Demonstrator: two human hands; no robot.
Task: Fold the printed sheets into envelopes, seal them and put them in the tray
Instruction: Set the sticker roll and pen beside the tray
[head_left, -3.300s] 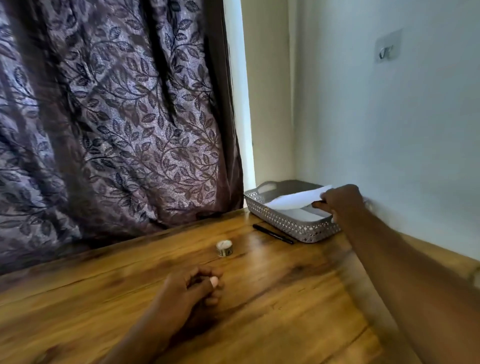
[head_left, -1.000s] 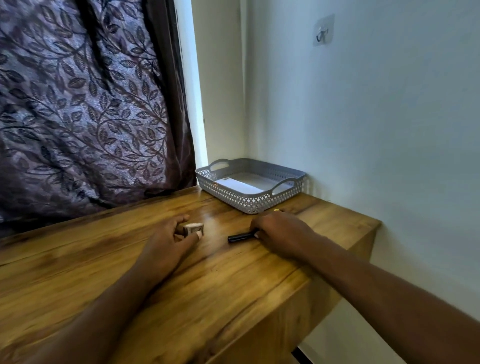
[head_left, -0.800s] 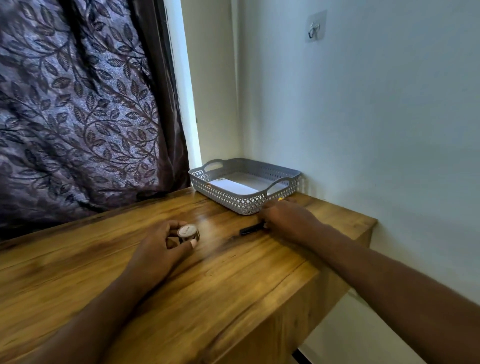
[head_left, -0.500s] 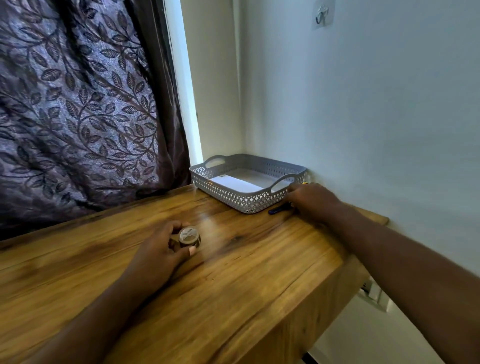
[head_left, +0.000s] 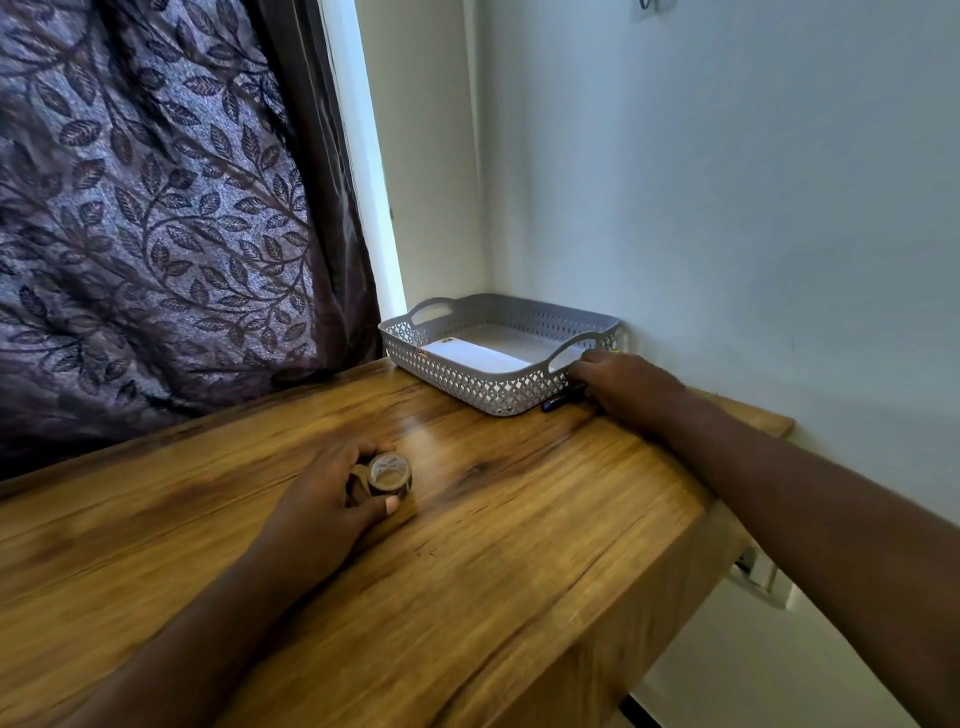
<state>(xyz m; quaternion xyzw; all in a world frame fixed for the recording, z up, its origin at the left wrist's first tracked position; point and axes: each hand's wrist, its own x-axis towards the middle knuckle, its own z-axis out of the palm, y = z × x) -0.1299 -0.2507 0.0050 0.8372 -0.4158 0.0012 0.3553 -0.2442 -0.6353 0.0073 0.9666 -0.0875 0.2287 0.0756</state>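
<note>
Envelope: now lying in tray
Pen: right hand brought it beside tray
Tape roll: now in left hand

The curtain was a shiny purple-grey, covered in a darker pattern of leaves on curling vines, with a plain dark brown band down its edge. The table was warm honey-brown wood, streaked with darker grain and marked by one pale patch of glare. The tray was light grey, its near wall pierced with rows of small diamonds and its far wall with rows of small slots. The envelope in it was white. The tape was brown with a pale, shiny face. The pen was dark, near black with a blue tint. The wall was a pale bluish white, and the window frame was white.
</note>
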